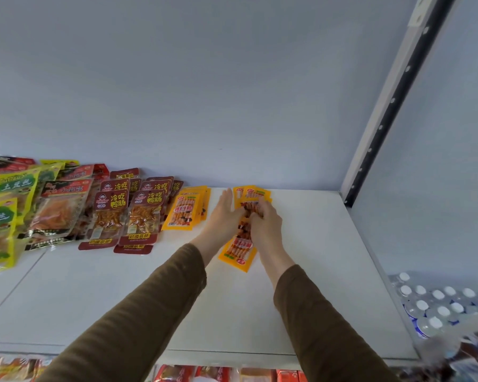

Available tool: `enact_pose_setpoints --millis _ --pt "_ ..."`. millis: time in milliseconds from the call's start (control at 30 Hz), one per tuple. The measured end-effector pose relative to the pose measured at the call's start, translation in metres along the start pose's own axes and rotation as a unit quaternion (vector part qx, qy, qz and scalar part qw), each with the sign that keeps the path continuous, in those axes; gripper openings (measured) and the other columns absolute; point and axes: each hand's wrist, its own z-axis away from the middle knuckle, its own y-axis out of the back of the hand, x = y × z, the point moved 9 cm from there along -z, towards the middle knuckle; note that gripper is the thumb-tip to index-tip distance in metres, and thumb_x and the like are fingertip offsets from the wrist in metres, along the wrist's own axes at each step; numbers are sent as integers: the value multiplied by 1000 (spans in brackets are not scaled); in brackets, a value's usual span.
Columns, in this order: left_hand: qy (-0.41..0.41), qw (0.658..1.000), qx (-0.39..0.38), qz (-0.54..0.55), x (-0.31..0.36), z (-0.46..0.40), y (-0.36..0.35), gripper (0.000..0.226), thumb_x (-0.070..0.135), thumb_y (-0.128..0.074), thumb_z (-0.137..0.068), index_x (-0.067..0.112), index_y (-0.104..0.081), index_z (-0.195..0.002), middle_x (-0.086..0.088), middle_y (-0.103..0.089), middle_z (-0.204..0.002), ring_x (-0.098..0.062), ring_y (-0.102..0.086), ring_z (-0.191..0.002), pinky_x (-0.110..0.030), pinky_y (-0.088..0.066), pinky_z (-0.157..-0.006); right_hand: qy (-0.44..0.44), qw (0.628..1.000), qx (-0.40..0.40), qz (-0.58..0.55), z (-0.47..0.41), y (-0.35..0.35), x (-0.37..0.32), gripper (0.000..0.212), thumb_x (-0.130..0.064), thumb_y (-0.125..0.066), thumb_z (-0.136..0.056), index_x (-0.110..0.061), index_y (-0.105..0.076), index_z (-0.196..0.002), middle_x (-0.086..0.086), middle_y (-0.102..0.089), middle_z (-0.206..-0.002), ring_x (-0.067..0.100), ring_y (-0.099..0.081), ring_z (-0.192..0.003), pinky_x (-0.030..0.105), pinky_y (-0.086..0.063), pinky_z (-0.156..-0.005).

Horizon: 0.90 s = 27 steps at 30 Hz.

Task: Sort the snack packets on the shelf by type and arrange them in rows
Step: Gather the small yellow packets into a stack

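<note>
- the step in hand looks like squaring up a row of orange packets [239, 250] toward the back right of the white shelf [329, 271].
- the left hand [225, 213] lies flat with straight fingers, its edge pressed against the left side of that row.
- the right hand [265, 221] is curled over the middle of the row; it seems to grip the top packet, though the fingertips are partly hidden.
- a finished orange stack [186, 209] sits just beside it on the left, apart from the left hand.
- further left stand dark red packets [127, 213] in overlapping rows, then yellow-green packets [3, 216] at the shelf's edge.
- next move, as i judge it: push the loose orange packets into line with the neighbouring stack, front edges level, without fanning the slippery packets.
</note>
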Motion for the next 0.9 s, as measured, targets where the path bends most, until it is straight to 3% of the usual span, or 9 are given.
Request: enact_pose_setpoints --millis 67,133,267,367,500,600,700,767,900 --pt "-88 987 71 -117 1 2 34 62 22 -46 -108 23 -19 -164 1 -15 -172 -19 -13 -158 -37 -13 -127 21 1000 17 0 5 4 -3 49 -16 -46 -104 -23 -44 -153 3 -41 -159 26 -34 -146 49 -35 -118" --pt "-123 962 127 -206 -8 -1 69 58 24 -44 -109 22 -24 -163 -2 -17 -171 -20 -11 -158 -37 -11 -125 40 999 25 28 8 5 -6 49 -23 -52 -103 -24 -44 -151 3 -40 -158 25 -30 -146 48 -33 -119" --pt "-79 923 127 -354 -40 -16 99 59 40 -35 -109 18 -22 -162 -14 -18 -170 -31 -7 -159 -45 -7 -128 63 987 6 147 6 -6 -16 61 -33 -57 -100 -21 -34 -154 7 -24 -166 31 -19 -151 46 -25 -122" --pt "-65 889 108 -441 -52 -22 88 66 54 -28 -107 19 -20 -162 -18 -21 -169 -35 -9 -158 -48 -3 -128 75 964 10 257 3 -11 -19 69 -40 -58 -97 -21 -28 -157 8 -23 -166 34 -24 -149 47 -25 -121" --pt "-54 893 120 -431 -53 -22 75 67 53 -29 -106 18 -18 -163 -22 -24 -166 -40 -24 -153 -52 -9 -128 79 950 3 301 2 -17 -15 71 -44 -55 -98 -24 -24 -159 5 -18 -169 32 -22 -152 48 -20 -124" --pt "-40 908 109 -402 -51 -21 65 70 54 -31 -106 17 -15 -163 -24 -24 -165 -41 -25 -152 -52 -11 -127 77 944 -12 320 0 -21 -14 71 -47 -52 -99 -26 -21 -160 5 -12 -171 33 -17 -154 49 -14 -125" --pt "-33 919 70 -385 -46 -23 59 66 55 -27 -106 23 -17 -163 -18 -16 -169 -39 -15 -156 -58 -9 -125 67 942 -34 326 -1 -21 -16 71 -50 -51 -100 -28 -21 -160 5 -9 -171 34 -12 -156 52 -11 -125" --pt "-46 912 28 -407 -45 -26 58 52 43 -24 -109 28 -19 -159 -12 -5 -172 -41 -2 -157 -68 -8 -121 73 943 -28 323 -1 -17 -23 66 -51 -48 -101 -30 -25 -159 3 -5 -172 33 -6 -157 55 -6 -125" --pt "-76 933 51 -347 -38 -20 86 54 40 -19 -111 23 -18 -163 -9 -4 -173 -36 6 -158 -54 -10 -126 140 947 2 289 10 -19 -58 53 -43 -48 -103 -31 -38 -153 1 -10 -171 25 -5 -157 54 -3 -125"
